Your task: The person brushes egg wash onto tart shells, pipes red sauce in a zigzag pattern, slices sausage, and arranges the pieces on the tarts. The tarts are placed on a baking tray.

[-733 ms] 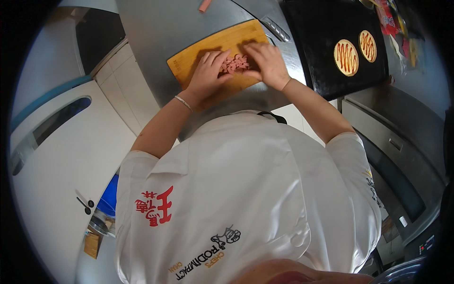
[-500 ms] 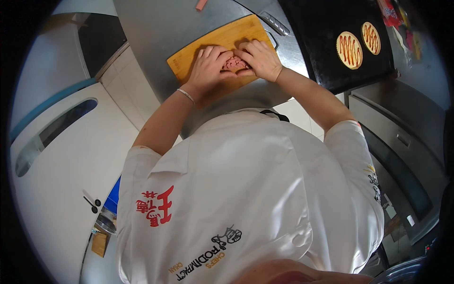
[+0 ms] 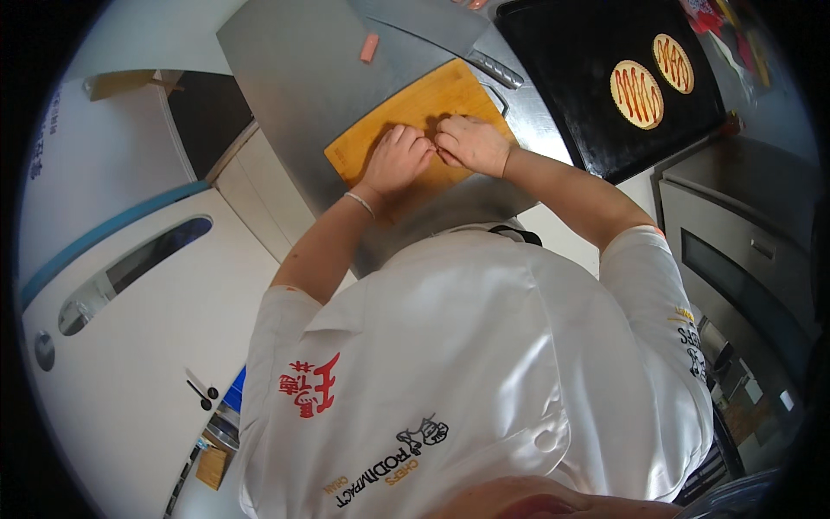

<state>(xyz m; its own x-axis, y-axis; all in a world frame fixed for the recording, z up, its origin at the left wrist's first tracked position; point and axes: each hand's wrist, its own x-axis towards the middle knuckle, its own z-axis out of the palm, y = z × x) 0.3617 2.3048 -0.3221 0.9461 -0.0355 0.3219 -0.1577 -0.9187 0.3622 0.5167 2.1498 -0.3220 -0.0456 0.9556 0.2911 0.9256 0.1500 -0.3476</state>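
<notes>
My left hand (image 3: 400,156) and my right hand (image 3: 473,144) are closed with curled fingers, side by side low over a wooden cutting board (image 3: 441,89). Their fingertips meet around diced pink ham, now almost fully hidden by the fingers. The board lies at a slant on a steel table. Beyond its far edge lies a pink stick of ham (image 3: 369,48). A large cleaver-like knife (image 3: 497,69) rests past the board's far right corner, handle toward me.
On the right is a black baking tray (image 3: 566,86) with two round pastry bases (image 3: 637,95) striped with red sauce. Colourful packets (image 3: 705,13) lie beyond it. Steel table surface (image 3: 294,65) extends left of the board. A white door (image 3: 130,303) stands at the left.
My hands have closed in from a loose cup around the diced ham, which now hardly shows. The view has shifted, bringing more of the knife and the ham stick into sight.
</notes>
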